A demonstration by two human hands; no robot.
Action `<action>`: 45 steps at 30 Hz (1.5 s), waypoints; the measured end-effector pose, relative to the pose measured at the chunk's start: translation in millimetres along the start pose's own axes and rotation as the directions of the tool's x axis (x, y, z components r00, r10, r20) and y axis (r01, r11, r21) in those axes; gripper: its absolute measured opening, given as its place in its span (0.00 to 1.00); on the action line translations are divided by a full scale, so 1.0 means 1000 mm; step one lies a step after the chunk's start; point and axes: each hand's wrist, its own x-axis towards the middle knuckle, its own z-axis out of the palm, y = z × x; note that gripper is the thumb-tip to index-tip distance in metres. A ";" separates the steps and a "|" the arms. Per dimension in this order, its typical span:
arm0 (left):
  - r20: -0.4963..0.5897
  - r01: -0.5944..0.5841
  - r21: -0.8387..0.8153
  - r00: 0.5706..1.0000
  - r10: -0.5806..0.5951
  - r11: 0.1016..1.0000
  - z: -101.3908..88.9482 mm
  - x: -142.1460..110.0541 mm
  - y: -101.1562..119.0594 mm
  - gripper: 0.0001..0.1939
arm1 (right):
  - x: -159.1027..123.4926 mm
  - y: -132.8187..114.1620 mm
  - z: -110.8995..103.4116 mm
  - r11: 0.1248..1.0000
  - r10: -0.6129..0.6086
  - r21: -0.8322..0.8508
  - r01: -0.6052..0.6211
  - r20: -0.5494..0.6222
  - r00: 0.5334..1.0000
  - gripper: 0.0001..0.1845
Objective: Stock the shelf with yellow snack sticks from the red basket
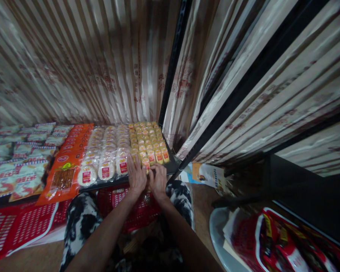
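My left hand (136,174) lies with its fingers stretched out over the front of the shelf, between a round white cake pack (121,161) and the small yellow packs. Beside it, my right hand (158,179) has its fingers bent around the front edge of a small yellow snack pack (145,163); its exact grip is partly hidden. Several rows of yellow packs (147,139) stretch back behind the hands. To their left run rows of round white cakes in clear wrap (106,171). Both kinds carry red and white labels.
Orange snack bags (64,177) and white snack bags (28,179) fill the left of the black shelf (170,166). Red baskets (19,226) stand below. A black post (174,64) and pleated printed curtain (116,75) rise behind. A basket of red packets (286,241) stands lower right.
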 end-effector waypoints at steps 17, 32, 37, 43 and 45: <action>0.074 -0.071 0.149 0.995 0.061 0.986 0.001 0.009 -0.006 0.29 | 0.018 0.006 0.019 0.908 -0.093 -0.385 0.168 0.204 0.974 0.28; 0.007 -0.071 0.140 0.997 0.071 0.988 0.001 0.006 -0.006 0.29 | 0.015 0.011 0.019 0.913 -0.130 -0.358 0.194 0.195 0.972 0.28; -0.048 -0.071 0.117 0.996 0.077 0.991 0.000 0.002 -0.008 0.28 | 0.009 0.010 0.018 0.935 -0.136 -0.303 0.184 0.172 0.976 0.29; -0.042 -0.097 0.035 0.994 0.099 0.995 -0.005 -0.018 -0.013 0.27 | -0.006 0.006 0.017 0.958 -0.125 -0.245 0.151 0.121 0.985 0.28; -0.024 -0.092 0.016 0.995 0.093 0.996 -0.005 -0.029 -0.015 0.27 | -0.015 0.006 0.017 0.966 -0.115 -0.220 0.137 0.110 0.987 0.28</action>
